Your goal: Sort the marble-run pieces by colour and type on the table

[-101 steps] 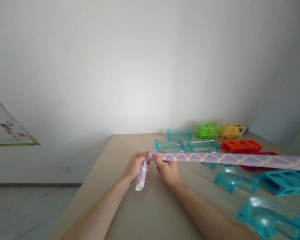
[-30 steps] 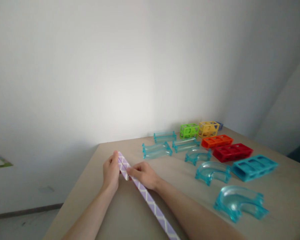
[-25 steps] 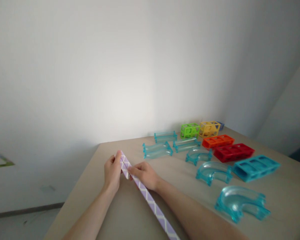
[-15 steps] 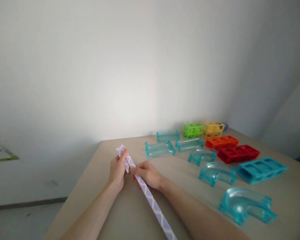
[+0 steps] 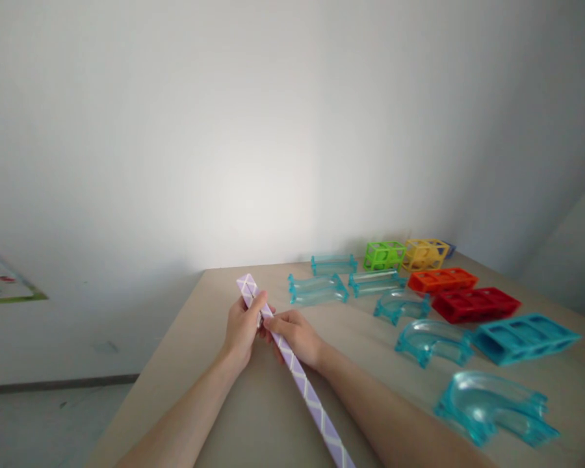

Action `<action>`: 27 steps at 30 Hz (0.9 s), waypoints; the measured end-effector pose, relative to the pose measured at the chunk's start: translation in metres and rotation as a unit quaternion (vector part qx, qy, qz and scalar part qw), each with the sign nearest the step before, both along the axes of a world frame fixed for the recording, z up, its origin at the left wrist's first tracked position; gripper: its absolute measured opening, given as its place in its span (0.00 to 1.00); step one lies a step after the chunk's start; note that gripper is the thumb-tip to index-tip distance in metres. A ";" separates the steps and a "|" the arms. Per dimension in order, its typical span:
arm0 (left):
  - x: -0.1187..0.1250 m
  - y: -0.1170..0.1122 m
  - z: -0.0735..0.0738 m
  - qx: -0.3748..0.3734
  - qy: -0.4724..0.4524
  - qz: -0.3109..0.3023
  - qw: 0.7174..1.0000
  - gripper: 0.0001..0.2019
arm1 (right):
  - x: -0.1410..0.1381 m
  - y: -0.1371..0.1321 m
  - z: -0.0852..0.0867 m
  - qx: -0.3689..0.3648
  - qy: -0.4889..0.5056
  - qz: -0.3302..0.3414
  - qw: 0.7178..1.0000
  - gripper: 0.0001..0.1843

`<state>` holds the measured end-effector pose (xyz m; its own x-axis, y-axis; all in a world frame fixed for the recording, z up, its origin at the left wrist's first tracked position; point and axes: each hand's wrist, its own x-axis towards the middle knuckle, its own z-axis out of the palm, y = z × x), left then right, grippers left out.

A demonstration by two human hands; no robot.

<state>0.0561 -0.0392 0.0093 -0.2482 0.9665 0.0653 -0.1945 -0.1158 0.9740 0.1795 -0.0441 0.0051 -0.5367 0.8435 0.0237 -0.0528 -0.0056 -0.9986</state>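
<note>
A long lilac snake puzzle [image 5: 306, 390] with white zigzag lines runs from my hands down past the bottom edge of the view. Its far end is folded back beside the long part. My left hand [image 5: 244, 323] is closed round this folded end, thumb on top. Just to the right, my right hand [image 5: 296, 335] grips the long part, thumb over it and fingers underneath. The fingertips of both hands nearly meet, and the underside of the puzzle there is hidden.
Clear blue curved track pieces [image 5: 433, 341] and straight ones [image 5: 318, 289] lie on the table [image 5: 195, 325]. Frame blocks stand at the right: green [image 5: 384, 255], yellow [image 5: 425, 254], orange [image 5: 442, 280], red [image 5: 476, 305] and teal [image 5: 525, 338]. A wall rises behind.
The folded end has turned closer against the long part, narrowing the gap between them. The whole view has shifted slightly, and both hands keep their hold.
</note>
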 end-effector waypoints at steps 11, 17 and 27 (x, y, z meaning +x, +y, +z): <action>-0.003 -0.003 0.006 0.046 0.036 0.008 0.998 0.18 | -0.001 0.000 0.000 -0.031 0.029 0.041 0.998 0.19; -0.008 -0.001 0.008 0.054 0.039 -0.006 0.998 0.19 | -0.002 -0.002 0.001 -0.030 0.026 0.039 0.998 0.21; -0.007 -0.001 0.005 -0.033 -0.011 -0.022 0.999 0.23 | -0.003 -0.005 -0.002 -0.003 -0.031 0.008 0.999 0.23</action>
<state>0.0492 -0.0398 0.0148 -0.2061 0.9785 -0.0040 -0.2199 -0.0423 0.9746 0.1764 -0.0491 0.0028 -0.5512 0.8342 -0.0155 0.0093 -0.0124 -0.9999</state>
